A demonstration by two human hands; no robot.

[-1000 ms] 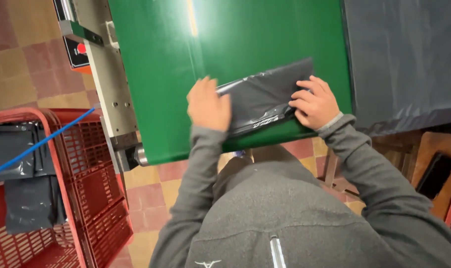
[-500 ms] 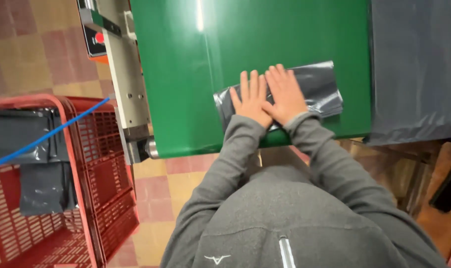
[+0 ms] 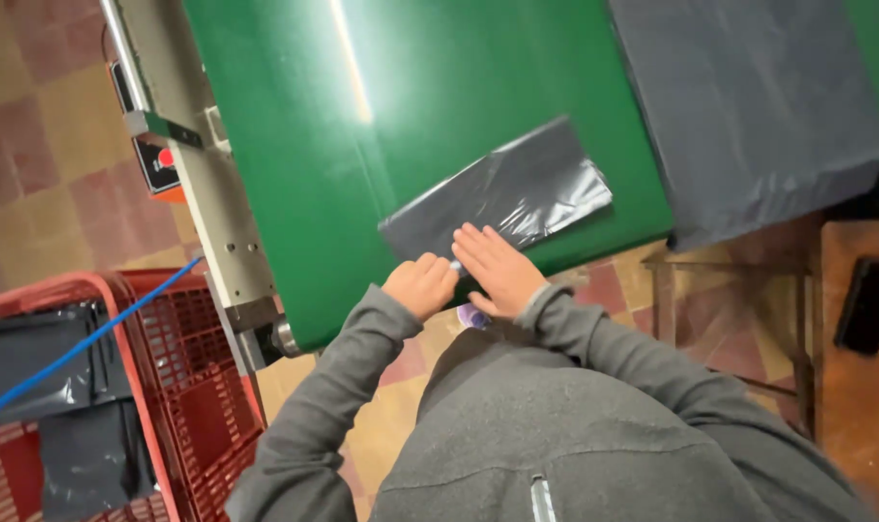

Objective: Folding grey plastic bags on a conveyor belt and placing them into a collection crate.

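Grey poly mailer [image 3: 502, 198] lying flat on green conveyor belt [image 3: 294, 126], near edge at 6 o'clock. Right hand [image 3: 498, 271] pressed flat, fingers spread on bag's near edge, gripping nothing. Left hand [image 3: 422, 285] curled at bag's near corner, 9 o'clock of right; pinching or just resting, cannot tell. Risk: slick film sliding off near edge under uneven push, or creasing. Red basket [image 3: 183, 387] at 8 o'clock.

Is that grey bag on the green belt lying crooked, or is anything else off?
The grey plastic bag lies askew on the green belt, its glossy skin wrinkled. Both hands, left hand and right hand, rest at its near edge.
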